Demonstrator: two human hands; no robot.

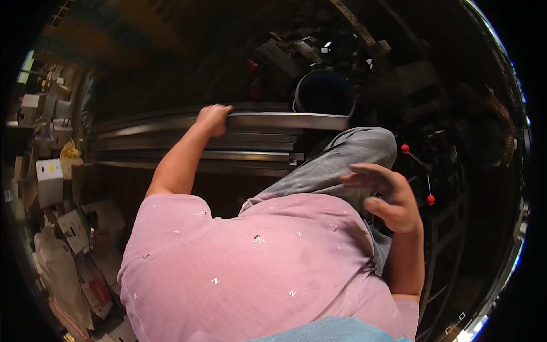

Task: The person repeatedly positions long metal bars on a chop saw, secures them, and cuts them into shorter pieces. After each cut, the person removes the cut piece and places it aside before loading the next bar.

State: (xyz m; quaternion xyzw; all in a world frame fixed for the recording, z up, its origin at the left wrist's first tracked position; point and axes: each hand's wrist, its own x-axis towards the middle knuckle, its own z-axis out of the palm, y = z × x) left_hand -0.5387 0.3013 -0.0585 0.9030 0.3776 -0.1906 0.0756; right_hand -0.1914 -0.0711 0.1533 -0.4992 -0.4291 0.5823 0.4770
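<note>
A long, straight metal bar [285, 120], shiny along its side, runs across in front of me. My left hand [213, 119] is closed around it near its middle, arm stretched forward. The bar's right end reaches the front of a dark bucket [305, 105]. Several similar metal bars [250, 155] lie side by side just nearer to me. My right hand [388, 196] is raised beside my bent knee, fingers apart and curved, with nothing in it; its fingertips look slightly blurred and darkened.
Red ball knobs on metal levers [405, 149] stand to the right of my knee. Scraps and offcuts [310, 51] lie beyond the bucket. Along the left are cardboard boxes [50, 181] and a pale sack [60, 268]. The far right is very dark.
</note>
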